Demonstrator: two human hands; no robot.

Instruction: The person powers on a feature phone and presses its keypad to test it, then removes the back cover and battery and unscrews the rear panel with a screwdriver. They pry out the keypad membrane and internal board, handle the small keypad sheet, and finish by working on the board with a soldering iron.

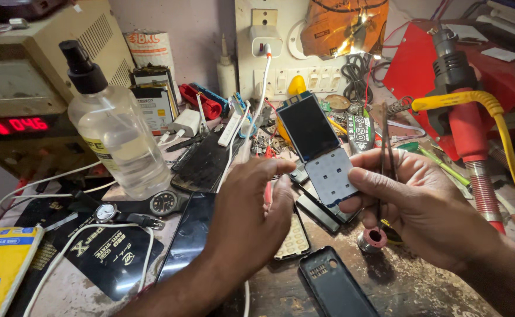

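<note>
The picture is sharp and dim. A small bright lamp glows on the orange shiny sheet (342,26) up top. Edges bend a little.

A worn, stained brown wooden workbench (404,282) is stretching across the foreground. Behind it a pale plastered wall (199,29) is rising, carrying a cream plastic switchboard panel (281,79). Warm light is glowing through a crumpled orange sheet (342,26), while a red digit display (20,125) is shining at left.
</note>
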